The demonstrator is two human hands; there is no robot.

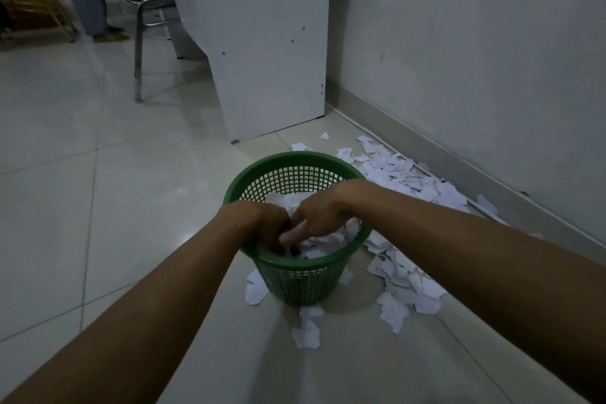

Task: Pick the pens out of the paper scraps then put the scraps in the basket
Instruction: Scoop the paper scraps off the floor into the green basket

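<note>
1. The green basket (296, 279) stands upright on the tiled floor (98, 207), part filled with white scraps
2. Both hands reach down into its mouth, touching each other over the scraps inside
3. The left hand (262, 223) has its fingers curled down into the paper; whether they grip any I cannot tell
4. The right hand (319, 218) has fingers bent downward, one fingertip pointing at the paper; what it holds, if anything, is hidden
5. More scraps (410, 180) lie along the wall (475, 59) to the right, and around the basket's foot
6. A white cabinet (269, 43) stands behind, a chair (144, 10) to its left
</note>
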